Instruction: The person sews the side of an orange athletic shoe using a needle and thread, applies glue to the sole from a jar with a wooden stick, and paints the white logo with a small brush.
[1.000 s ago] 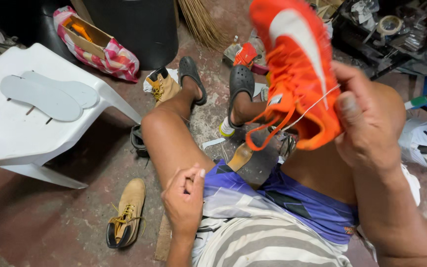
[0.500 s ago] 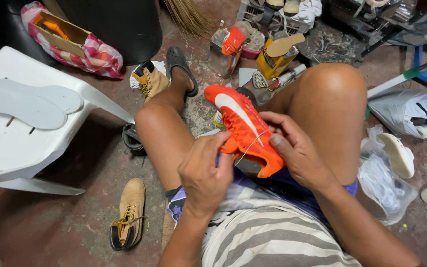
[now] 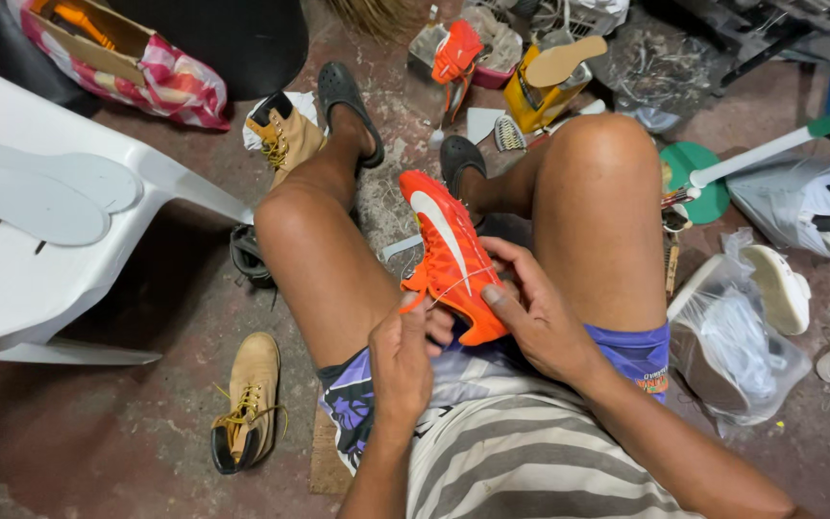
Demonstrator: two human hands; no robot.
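**Orange shoe held in lap, thread being worked at its side**

Position. The orange shoe (image 3: 449, 255) lies between the person's thighs, toe pointing away towards the floor, heel end resting against the right hand (image 3: 540, 322). It is carried by the hands and lap, not by the floor.

Hands. The right hand cups the heel end from the side, thumb laid flat across the upper and fingers (image 3: 506, 252) curled around the back edge. The left hand (image 3: 403, 356) sits just beside the shoe's near side, thumb and forefinger pressed together on the end of a pale thread (image 3: 453, 284) that crosses the upper. An orange lace (image 3: 413, 300) loops out beside that pinch.

Step in hand, as judged: hand stitching along the shoe's side, with the thread being drawn taut. The next move calls for a steady hold by the right hand and a pull in line with the seam, so the thread neither slackens nor cuts the upper.

Not established. No needle can be made out; it may be hidden within the left pinch. The sole and the far side of the shoe are out of view. The stitch holes are too small to tell.

Surroundings. A tan boot (image 3: 247, 399) lies on the floor by the left thigh; a white chair (image 3: 40, 279) carrying grey insoles (image 3: 36, 187) stands further left.
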